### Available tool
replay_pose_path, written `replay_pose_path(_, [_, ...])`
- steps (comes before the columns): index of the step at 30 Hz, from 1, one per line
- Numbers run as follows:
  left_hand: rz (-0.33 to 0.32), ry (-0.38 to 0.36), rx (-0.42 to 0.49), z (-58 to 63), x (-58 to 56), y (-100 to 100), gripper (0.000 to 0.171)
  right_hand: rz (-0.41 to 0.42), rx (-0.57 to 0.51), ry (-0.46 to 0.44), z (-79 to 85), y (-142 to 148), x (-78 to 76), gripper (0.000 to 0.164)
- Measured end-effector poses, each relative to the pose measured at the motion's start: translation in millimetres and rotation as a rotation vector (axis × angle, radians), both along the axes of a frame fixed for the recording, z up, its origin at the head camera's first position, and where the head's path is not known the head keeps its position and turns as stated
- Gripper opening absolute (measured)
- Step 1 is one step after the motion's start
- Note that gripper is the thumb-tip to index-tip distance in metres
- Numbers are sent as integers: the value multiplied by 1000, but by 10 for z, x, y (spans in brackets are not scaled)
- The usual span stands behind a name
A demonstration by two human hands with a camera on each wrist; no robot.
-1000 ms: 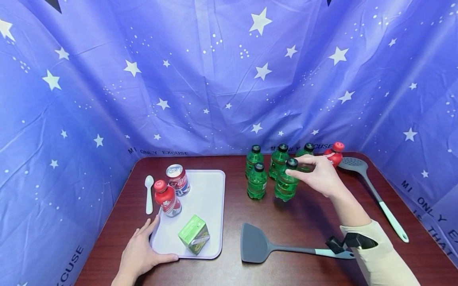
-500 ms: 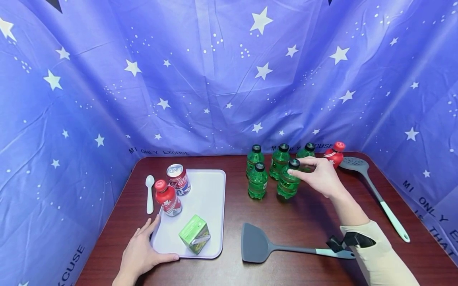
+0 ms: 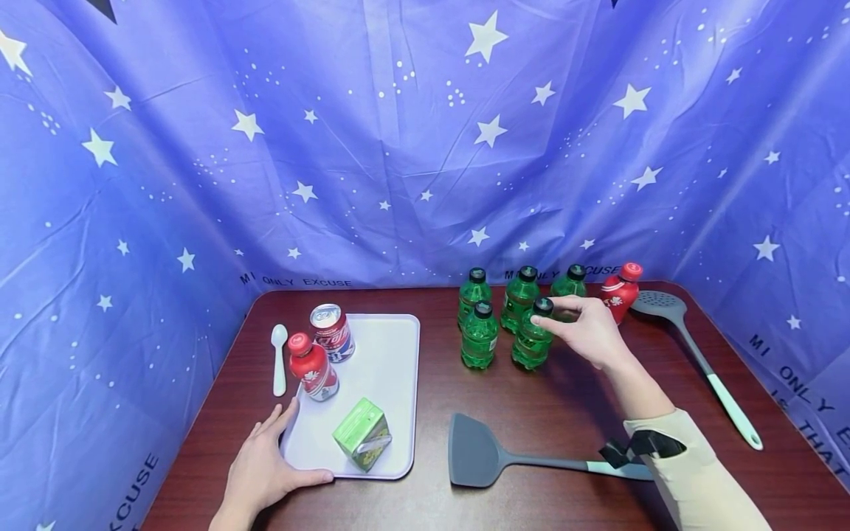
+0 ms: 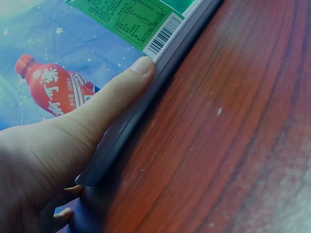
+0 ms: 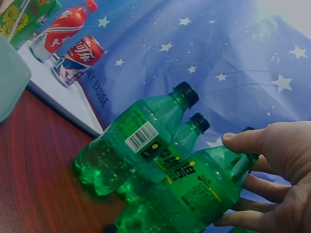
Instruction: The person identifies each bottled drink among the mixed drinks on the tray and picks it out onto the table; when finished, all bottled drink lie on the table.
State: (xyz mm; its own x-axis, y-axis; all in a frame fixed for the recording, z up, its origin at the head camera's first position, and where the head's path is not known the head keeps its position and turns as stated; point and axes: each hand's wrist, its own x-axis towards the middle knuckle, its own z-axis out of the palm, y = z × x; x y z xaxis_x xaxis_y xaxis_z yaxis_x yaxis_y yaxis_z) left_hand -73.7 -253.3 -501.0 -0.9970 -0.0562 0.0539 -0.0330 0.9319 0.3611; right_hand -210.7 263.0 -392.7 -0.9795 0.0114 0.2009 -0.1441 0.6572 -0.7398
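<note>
My right hand [image 3: 584,332] pinches a green soda bottle [image 3: 531,349] near its black cap, between thumb and fingers. That bottle is upright at the front of a group, beside another green bottle [image 3: 479,345]; contact between its base and the table cannot be told. In the right wrist view, the thumb lies at the neck of the held bottle [image 5: 194,191]. My left hand [image 3: 259,461] rests at the near left corner of a white tray [image 3: 381,350], fingers spread. In the left wrist view, the thumb touches the rim near a green drink carton [image 4: 131,22].
On the tray stand a red cola bottle [image 3: 313,372], a cola can [image 3: 333,335] and the carton. A white spoon [image 3: 278,361] lies left. Several green bottles and a red bottle [image 3: 619,295] line the back. A grey spatula [image 3: 474,451] and slotted turner [image 3: 677,317] lie on the table.
The held green bottle has shifted slightly right, then back left. The right hand has moved a little left and down, uncovering more of the back red bottle. The left hand has stayed put.
</note>
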Motion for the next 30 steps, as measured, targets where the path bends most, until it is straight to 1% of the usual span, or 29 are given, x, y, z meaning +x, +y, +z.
replay_pose_path(3, [3, -5, 2, 3, 2, 4, 142, -1, -6, -8, -25, 5, -10, 47])
replay_pose_path(9, [-1, 12, 21, 6, 13, 11, 142, -1, 23, -32, -60, 27, -24, 55])
replay_pose_path(14, [8, 0, 18, 17, 13, 14, 142, 0, 29, -36, -72, 39, -32, 58])
replay_pose_path(23, [-6, 26, 11, 7, 5, 10, 142, -4, 40, -6, -85, 22, -44, 54])
replay_pose_path(26, [-5, 23, 12, 9, 6, 13, 142, -7, 47, 1, -94, 16, -45, 52])
replay_pose_path(30, [-1, 12, 13, 14, 9, 12, 142, 12, 35, 26, -71, 0, -53, 49])
